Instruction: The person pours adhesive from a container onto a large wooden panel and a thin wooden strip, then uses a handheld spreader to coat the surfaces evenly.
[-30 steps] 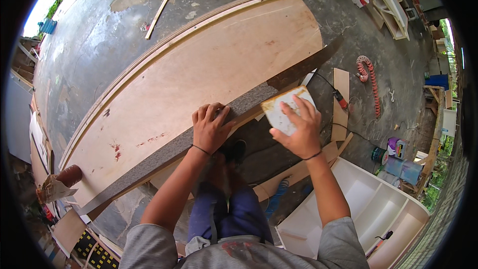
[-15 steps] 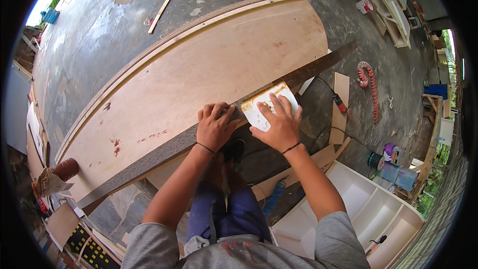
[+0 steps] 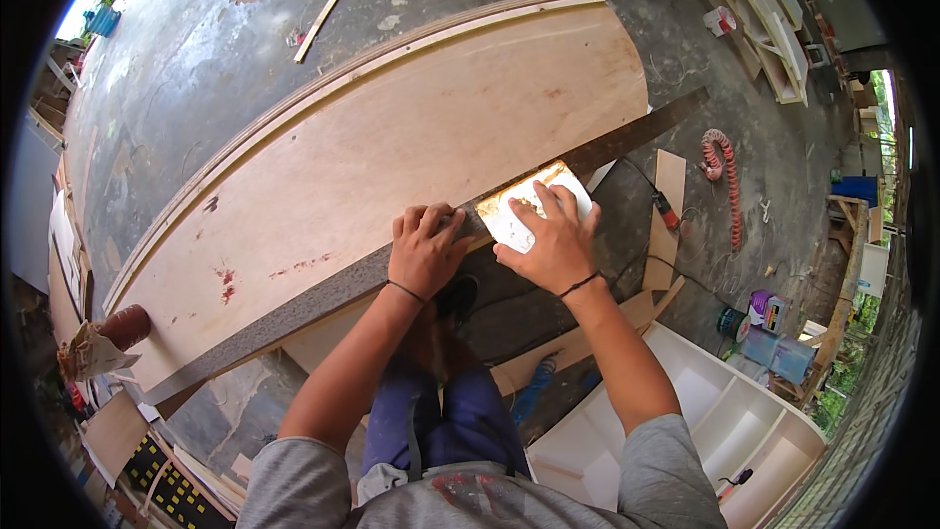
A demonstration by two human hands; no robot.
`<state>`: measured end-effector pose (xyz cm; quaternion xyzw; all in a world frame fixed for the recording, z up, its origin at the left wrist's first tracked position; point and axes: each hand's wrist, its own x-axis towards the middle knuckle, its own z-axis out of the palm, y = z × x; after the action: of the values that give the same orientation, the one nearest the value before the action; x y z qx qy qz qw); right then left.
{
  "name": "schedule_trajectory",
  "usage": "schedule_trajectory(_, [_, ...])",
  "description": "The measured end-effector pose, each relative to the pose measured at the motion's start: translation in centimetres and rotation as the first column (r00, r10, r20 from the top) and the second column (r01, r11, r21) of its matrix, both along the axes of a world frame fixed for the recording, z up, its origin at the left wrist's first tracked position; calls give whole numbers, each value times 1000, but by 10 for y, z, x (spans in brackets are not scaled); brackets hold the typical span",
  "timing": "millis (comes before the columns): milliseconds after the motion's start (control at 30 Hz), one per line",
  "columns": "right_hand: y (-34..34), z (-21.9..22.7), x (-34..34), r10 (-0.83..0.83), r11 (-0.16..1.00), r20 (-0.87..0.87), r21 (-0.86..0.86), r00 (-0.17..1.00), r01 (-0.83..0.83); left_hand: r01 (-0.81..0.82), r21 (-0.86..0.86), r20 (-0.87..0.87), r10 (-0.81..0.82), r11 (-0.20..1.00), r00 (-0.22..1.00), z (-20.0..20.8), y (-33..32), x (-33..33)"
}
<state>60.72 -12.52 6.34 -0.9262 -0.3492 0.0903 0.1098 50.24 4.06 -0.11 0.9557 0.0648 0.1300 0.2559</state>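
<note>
A long pale plywood board (image 3: 392, 157) with a curved far edge lies in front of me. Along its near edge runs a narrow strip (image 3: 294, 309), speckled grey at the left and dark brown at the right, where its end sticks out past the board. My left hand (image 3: 425, 247) is closed over this strip, fingers on top and thumb on the near side. Just to its right, my right hand (image 3: 558, 240) grips a flat white block (image 3: 506, 226) with yellow-brown stains along its far edge. The block rests against the strip; its underside is hidden.
A brown cylindrical container (image 3: 126, 327) stands at the board's left end. To the right lie a corded tool (image 3: 667, 211) on a wooden plank and a coiled red hose (image 3: 720, 157). A white cabinet carcass (image 3: 705, 387) is at lower right. A thin wood stick (image 3: 325, 18) lies beyond the board.
The whole view has shifted slightly. Both hands keep nearly the same places on the strip and the white block.
</note>
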Motion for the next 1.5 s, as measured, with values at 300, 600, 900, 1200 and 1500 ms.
schedule_trajectory(300, [0, -1, -1, 7, 1000, 36, -24, 999, -6, -9, 1, 14, 9, 1000, 1000, 0, -1, 0])
schedule_trajectory(600, [-7, 9, -2, -17, 996, -20, -85, 1000, 15, -3, -11, 26, 3, 1000, 1000, -1, -3, 2])
schedule_trajectory(900, [-69, 28, -36, -191, 981, -197, -51, 962, 185, 29, -77, 2, -29, 997, 1000, 4, 7, -1])
schedule_trajectory(1200, [-16, 37, -67, -29, 967, 5, 252, 1000, 26, 83, 77, -18, -82, 994, 996, 12, 72, -88])
schedule_trajectory(1500, [37, -25, -81, 7, 990, 153, 141, 988, -29, 59, 84, -10, -59, 995, 998, 7, 79, -99])
